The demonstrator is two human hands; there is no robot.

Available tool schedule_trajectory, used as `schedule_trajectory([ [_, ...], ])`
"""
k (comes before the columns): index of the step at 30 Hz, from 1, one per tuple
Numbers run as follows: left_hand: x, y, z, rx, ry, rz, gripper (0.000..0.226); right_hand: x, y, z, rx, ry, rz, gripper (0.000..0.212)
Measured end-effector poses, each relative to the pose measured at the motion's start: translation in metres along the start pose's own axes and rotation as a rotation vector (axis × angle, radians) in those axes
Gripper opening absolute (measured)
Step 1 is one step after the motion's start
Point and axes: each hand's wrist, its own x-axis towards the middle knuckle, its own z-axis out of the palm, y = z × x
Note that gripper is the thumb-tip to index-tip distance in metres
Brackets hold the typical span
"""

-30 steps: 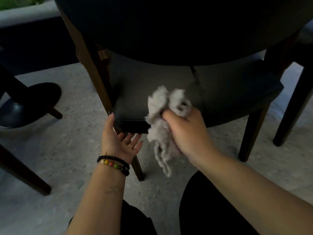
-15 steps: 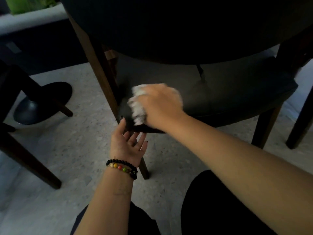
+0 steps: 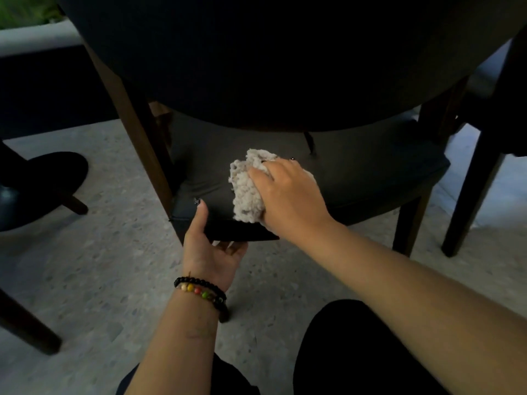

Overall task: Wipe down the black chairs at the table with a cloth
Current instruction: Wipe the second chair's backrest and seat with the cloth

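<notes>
Black padded chair seat (image 3: 370, 178) on dark wooden legs stands before us on speckled stone floor (image 3: 108, 275). Our right hand (image 3: 288, 195) presses a crumpled pale grey fluffy cloth (image 3: 245, 192) onto it, fingers curled over the wad. Our left hand (image 3: 208, 249), 2 beaded bracelets (image 3: 199, 290) at the wrist, grips the seat's front edge.

A pale speckled terrazzo floor (image 3: 94, 269) spreads across the lower part of the view. At the left stands a round black pedestal base (image 3: 34, 181) with a dark wooden leg (image 3: 27, 323) slanting across the floor below it, nearer the camera. Along the top left runs a light grey ledge (image 3: 37, 35), with blurred green foliage (image 3: 25, 8) behind it.
</notes>
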Motion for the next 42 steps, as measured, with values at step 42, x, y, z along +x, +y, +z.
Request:
schedule_trajectory([
  [42,0.015,0.019,-0.027,0.437,-0.062,-0.068,0.049,-0.015,0.158,-0.032,0.209,0.221,0.815,0.047],
])
